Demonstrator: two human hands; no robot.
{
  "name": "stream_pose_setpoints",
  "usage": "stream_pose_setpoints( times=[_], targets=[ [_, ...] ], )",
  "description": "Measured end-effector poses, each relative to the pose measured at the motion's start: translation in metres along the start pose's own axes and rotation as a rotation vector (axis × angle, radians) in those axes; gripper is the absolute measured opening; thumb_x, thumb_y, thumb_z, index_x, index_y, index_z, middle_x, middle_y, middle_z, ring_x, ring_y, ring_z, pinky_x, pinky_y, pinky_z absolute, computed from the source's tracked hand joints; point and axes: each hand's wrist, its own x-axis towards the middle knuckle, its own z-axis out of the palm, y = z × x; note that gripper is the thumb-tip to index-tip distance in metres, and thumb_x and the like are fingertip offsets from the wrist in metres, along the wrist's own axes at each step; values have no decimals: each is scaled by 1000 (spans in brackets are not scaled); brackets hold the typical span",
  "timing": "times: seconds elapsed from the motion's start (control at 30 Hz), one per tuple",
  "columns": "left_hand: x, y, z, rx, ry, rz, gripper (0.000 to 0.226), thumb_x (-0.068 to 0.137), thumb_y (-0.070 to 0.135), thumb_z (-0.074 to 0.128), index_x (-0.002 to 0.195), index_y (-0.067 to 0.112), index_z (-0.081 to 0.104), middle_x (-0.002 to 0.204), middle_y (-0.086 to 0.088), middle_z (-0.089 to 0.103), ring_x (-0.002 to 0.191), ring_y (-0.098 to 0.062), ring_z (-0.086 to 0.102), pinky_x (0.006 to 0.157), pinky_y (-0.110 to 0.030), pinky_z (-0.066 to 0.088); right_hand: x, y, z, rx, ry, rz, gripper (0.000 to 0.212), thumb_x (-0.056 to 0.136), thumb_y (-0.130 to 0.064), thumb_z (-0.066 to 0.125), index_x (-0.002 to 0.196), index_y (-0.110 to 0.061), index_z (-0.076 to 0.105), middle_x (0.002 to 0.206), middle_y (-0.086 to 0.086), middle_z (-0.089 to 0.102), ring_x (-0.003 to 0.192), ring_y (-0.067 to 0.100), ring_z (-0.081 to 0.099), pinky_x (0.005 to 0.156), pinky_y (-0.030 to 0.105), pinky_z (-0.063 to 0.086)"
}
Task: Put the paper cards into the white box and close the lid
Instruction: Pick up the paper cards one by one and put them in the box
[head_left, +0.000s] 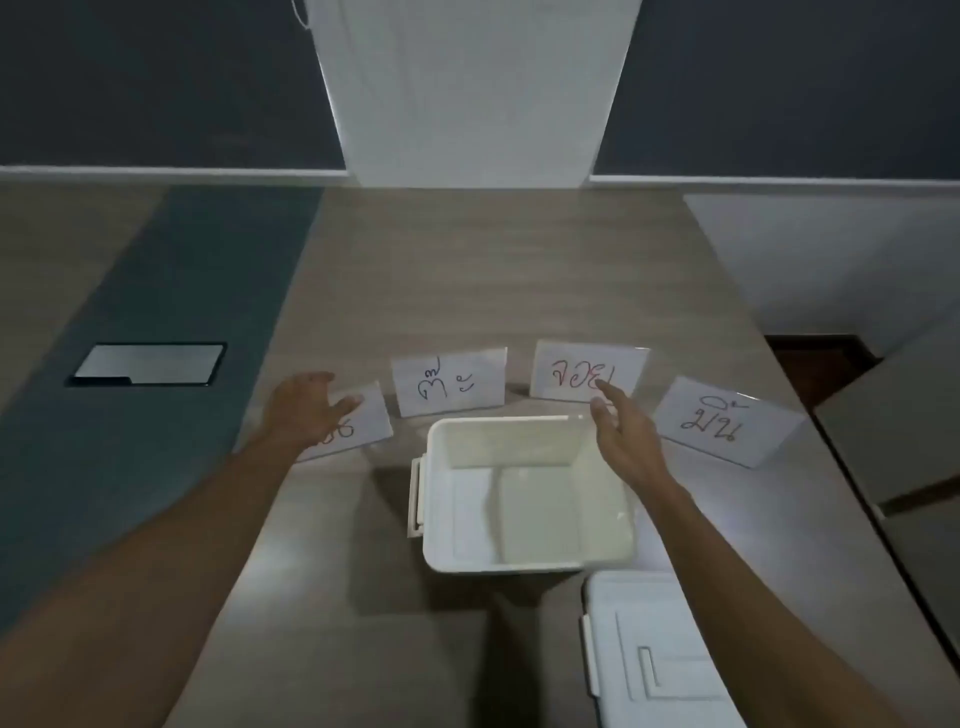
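Observation:
An open white box (441, 551) sits on the wooden table in front of me, with nothing visible inside. Its white lid (660, 654) lies flat to the box's near right. Several paper cards with handwriting are fanned out behind the box: a far-left card (371, 421), a second card (449, 382), a third card with red writing (576, 366) and a far-right card (727, 428). My left hand (304, 410) hovers open over the far-left card, partly hiding it. Over the box's far right corner, my right hand (626, 431) is open, its fingertips reaching the red-lettered card.
A dark panel with a metal plate (150, 364) is set in the table on the left. The table's right edge (841, 467) runs diagonally, with another surface (893, 426) beyond it. A white pillar (472, 88) stands behind the table.

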Motion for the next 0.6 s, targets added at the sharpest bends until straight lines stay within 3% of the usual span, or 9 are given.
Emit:
stream_pose_setpoints(
  times=[0.17,0.27,0.37,0.53,0.6],
  targets=[
    [5,-27,3,23,-41,-16,50,98,45,44,135,13,54,128,-22,63,112,-40,60,93,-44,45,-19,17,12,195,-40,59,40,104,-34,36,142,-27,46,145,-3,50,132,14,45,103,24,33],
    [6,-24,4,90,-45,22,38,103,36,34,122,15,59,111,-20,69,98,-38,64,78,-40,44,-14,19,15,304,-84,93,37,104,-22,40,138,-27,52,142,-6,52,127,7,45,101,19,34],
    [9,-30,10,114,6,29,29,104,28,34,106,13,59,95,-19,72,81,-36,66,67,-37,44,-11,19,19,342,-116,106,36,104,-15,40,135,-25,55,139,-7,54,126,6,44,97,11,32],
    [-3,-22,3,-41,127,25,27,103,17,38,103,2,60,83,-28,68,64,-34,59,56,-36,47,-9,20,24,314,-94,107,36,103,-14,39,130,-26,59,135,-7,58,125,8,48,91,1,31],
    [-14,-16,-10,-44,221,37,29,104,19,37,102,1,60,79,-27,67,60,-30,54,51,-33,43,-9,20,23,312,-86,106,36,103,-14,39,130,-26,59,135,-6,58,125,9,48,91,4,32]
  ],
)
